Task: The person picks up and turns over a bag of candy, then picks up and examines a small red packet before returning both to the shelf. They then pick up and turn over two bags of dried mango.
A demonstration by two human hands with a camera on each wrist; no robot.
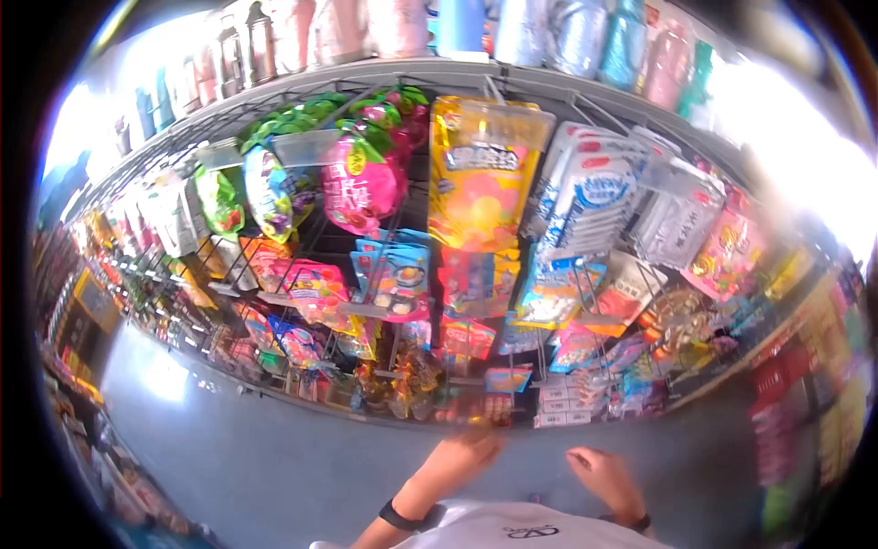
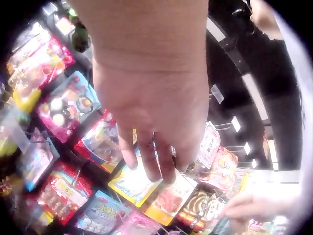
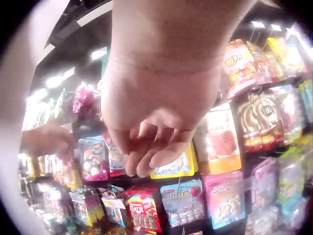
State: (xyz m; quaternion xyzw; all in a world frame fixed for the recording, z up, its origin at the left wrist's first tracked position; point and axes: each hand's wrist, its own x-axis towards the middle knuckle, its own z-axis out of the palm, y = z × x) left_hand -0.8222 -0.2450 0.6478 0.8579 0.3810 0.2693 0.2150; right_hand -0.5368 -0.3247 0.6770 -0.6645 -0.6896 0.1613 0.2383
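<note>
In the head view, my left hand point(image 1: 465, 453) is held out low before the rack, slightly blurred, and my right hand point(image 1: 602, 474) is at waist height to its right. The left wrist view shows the left hand point(image 2: 151, 112) with fingers hanging relaxed and slightly apart, nothing between them. In the right wrist view the right hand point(image 3: 156, 112) has loosely bent fingers and an empty palm. Behind the hands hang a yellow-and-blue bag point(image 3: 176, 168) and an orange-and-white bag point(image 3: 219, 139); neither hand visibly grips a package.
A wire rack holds hanging snack bags, among them a large yellow bag point(image 1: 485, 174), a pink bag point(image 1: 361, 183) and a blue-white bag point(image 1: 594, 192). Bottles point(image 1: 521, 32) stand along the top shelf. Grey floor point(image 1: 274, 457) lies below; more goods point(image 1: 786, 412) are at the right.
</note>
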